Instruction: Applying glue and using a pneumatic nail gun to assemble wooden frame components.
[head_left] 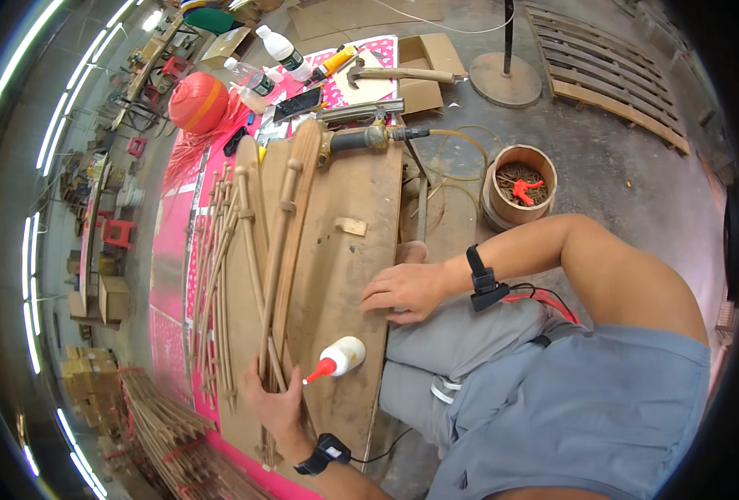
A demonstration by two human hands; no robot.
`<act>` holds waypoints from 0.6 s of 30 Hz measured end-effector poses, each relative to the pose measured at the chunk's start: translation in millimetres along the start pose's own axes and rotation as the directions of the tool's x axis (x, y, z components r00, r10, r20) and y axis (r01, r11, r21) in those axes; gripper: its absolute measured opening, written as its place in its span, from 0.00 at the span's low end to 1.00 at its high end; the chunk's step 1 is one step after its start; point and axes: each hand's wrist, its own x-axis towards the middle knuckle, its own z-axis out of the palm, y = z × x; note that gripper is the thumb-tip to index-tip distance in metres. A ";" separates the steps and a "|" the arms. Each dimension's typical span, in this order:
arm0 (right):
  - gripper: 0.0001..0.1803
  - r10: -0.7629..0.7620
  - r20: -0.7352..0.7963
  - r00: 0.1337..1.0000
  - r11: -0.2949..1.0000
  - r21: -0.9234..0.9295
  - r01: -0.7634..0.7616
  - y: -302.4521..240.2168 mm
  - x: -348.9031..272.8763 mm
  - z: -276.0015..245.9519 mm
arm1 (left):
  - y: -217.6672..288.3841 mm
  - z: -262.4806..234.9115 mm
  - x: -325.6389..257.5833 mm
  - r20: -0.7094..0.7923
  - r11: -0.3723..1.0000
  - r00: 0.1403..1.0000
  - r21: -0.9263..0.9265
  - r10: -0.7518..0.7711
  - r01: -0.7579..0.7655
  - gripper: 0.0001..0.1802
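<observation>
My left hand (pixel 275 406) curls round the near ends of long wooden rods (pixel 278 258), thumb and fingers on either side; the exact contact is partly hidden. A wide wooden slat (pixel 301 179) lies beside the rods. Just right of this hand, a white glue bottle (pixel 346 356) with a red nozzle lies on its side on the brown board (pixel 336 283). My right hand (pixel 407 292) rests at the board's edge by my knee, fingers stretched out and holding nothing. A small wooden block (pixel 351 226) sits on the board beyond it.
More thin turned rods (pixel 211 292) lie left. At the far end are an air tool (pixel 361 139) with a hose, a hammer (pixel 403 75), plastic bottles (pixel 284 52) and a phone (pixel 298 104). A bucket (pixel 521 185) of small brown pieces stands right, a pallet (pixel 607 75) beyond.
</observation>
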 end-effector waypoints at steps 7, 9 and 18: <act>0.48 0.052 0.022 0.998 0.996 0.070 -0.054 -18.5 33.4 33.0 | 9.2 -49.8 -19.4 -0.027 0.996 0.996 0.007 -0.083 0.083 0.43; 0.51 0.098 0.117 0.988 0.988 0.111 -0.111 -23.4 41.7 42.8 | 2.6 -56.8 -41.5 -0.025 0.993 0.993 -0.025 -0.114 0.113 0.43; 0.35 0.076 0.085 0.993 0.989 0.118 -0.086 -16.5 65.3 67.9 | 19.2 -67.0 -142.9 -0.026 0.941 0.945 -0.104 -0.325 0.321 0.46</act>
